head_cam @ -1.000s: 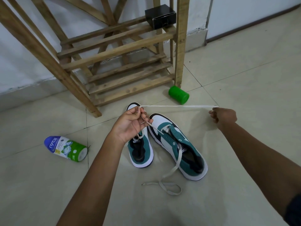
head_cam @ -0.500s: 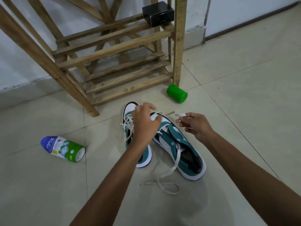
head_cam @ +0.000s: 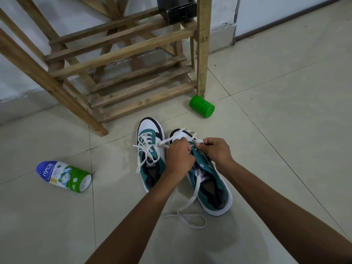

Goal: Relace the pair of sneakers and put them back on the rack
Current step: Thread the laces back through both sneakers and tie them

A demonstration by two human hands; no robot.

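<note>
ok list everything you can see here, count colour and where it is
sneakers: 2, teal, white and black, side by side on the floor in front of the rack
shoelaces: white, one threaded in the left sneaker, one trailing loose from the right sneaker onto the floor
wooden rack: 1, bare wood, against the wall
black box: 1, on an upper slat of the rack
green container: 1, on its side by the rack's right post
powder bottle: 1, blue, white and green, lying on the floor at left
floor: pale tiles
left hand: over the right sneaker, fingers curled at the lace
right hand: pinches the lace near the toe
</note>
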